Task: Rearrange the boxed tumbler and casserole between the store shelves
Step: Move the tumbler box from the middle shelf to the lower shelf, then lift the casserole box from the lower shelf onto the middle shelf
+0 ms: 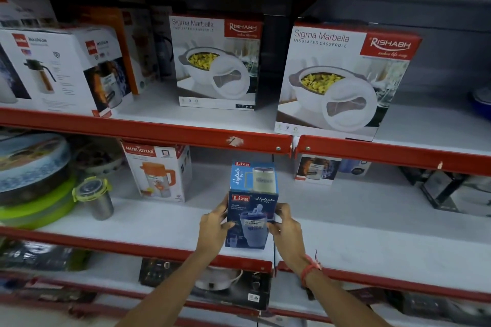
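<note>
A blue Liza tumbler box (251,204) stands upright at the front of the middle shelf (372,241). My left hand (214,225) grips its left side and my right hand (287,228) grips its right side. On the shelf above stand two white Sigma Marbella casserole boxes: one (216,61) set further back in the middle, the other (342,79) at the front edge to the right, slightly overhanging the red rail.
A white flask box (63,69) sits upper left. On the middle shelf are a Murlidhar jug box (159,172), a steel container with green lid (97,198), stacked round trays (32,178) and a small box (316,170). Dark boxes fill the lower shelf (207,281).
</note>
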